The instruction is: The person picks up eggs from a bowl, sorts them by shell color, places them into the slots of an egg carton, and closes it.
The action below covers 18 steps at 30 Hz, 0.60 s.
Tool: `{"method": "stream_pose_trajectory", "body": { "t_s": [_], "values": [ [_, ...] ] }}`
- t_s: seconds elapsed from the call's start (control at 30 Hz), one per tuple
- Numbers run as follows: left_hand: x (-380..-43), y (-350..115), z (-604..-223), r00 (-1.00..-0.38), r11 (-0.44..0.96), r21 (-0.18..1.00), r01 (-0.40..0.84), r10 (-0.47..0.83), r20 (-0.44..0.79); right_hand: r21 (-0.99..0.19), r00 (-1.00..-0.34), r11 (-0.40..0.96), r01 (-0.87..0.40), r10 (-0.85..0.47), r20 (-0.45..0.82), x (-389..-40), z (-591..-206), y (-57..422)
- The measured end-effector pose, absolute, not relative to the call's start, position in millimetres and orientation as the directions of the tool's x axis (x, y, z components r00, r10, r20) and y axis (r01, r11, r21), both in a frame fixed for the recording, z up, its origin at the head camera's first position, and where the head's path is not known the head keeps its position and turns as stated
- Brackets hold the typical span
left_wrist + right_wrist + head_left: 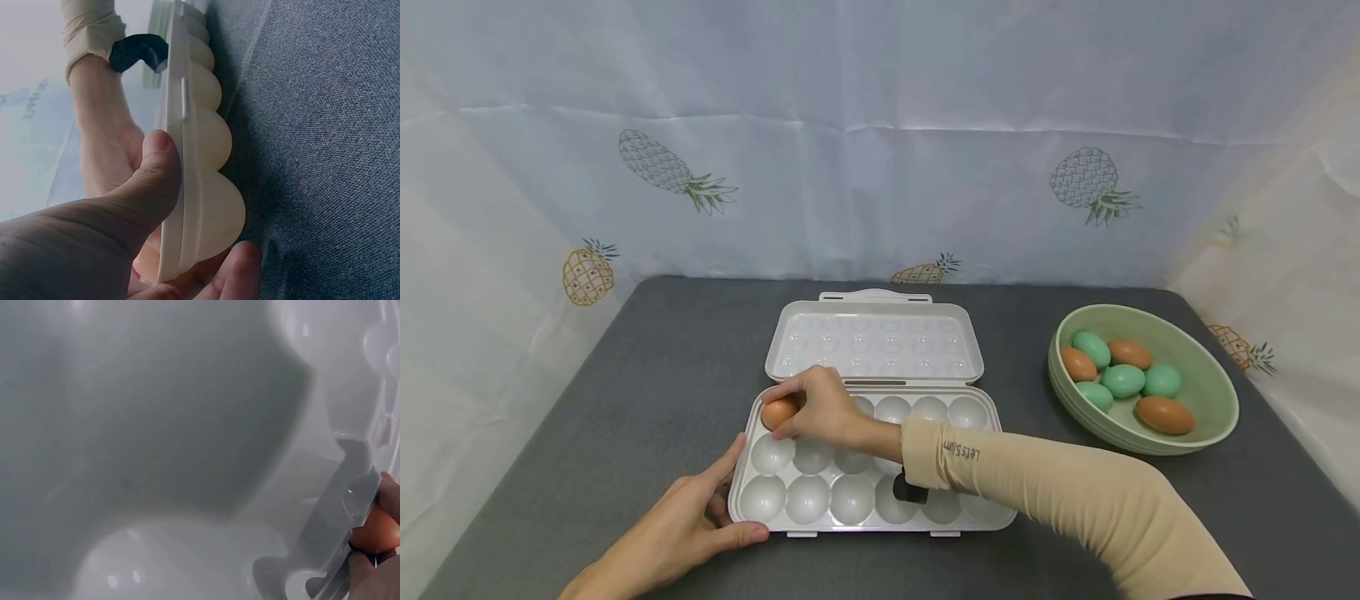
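Note:
A white plastic egg box (808, 500) lies on the grey table with its lid (872, 333) folded back behind it. My right hand (829, 414) reaches across the box and pinches a brown egg (779, 412) between thumb and fingers at the back left cup. In the right wrist view that egg (377, 531) shows at the right edge, beside the cups. My left hand (681, 517) grips the front left corner of the box. The left wrist view shows its thumb (156, 165) against the rim and fingers round the side. The other visible cups hold no eggs.
To the right stands a pale green bowl (1217, 400) with several brown and green eggs (1123, 381). A white curtain (880, 192) printed with pineapples hangs behind the table (655, 375) and down both sides. My right forearm covers part of the box.

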State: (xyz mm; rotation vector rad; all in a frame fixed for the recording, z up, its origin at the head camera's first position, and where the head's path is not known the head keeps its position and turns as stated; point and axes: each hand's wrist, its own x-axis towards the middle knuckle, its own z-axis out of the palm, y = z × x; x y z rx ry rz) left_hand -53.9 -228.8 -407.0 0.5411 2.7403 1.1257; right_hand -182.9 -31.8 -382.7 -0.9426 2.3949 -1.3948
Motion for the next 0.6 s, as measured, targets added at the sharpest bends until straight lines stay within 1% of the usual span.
{"method": "stream_pose_trajectory", "body": {
  "t_s": [0.17, 0.4, 0.6],
  "values": [
    [-54.0, -229.0, -407.5, -0.926, 0.654, 0.699, 0.289, 0.377, 0.030, -0.801, -0.763, 0.366, -0.474, -0.624, 0.166, -181.5, -384.8, -34.0],
    [-54.5, -229.4, -408.5, -0.924, 0.654, 0.696, 0.297, 0.380, 0.038, -0.775, -0.748, 0.377, -0.507, -0.639, 0.179, -183.2, -387.3, -32.9],
    [-54.8, -230.0, -409.5, -0.926, 0.659, 0.692, 0.296, 0.374, 0.040, -0.744, -0.728, 0.372, -0.555, -0.650, 0.217, -185.1, -389.4, -31.8]
  ]
}}
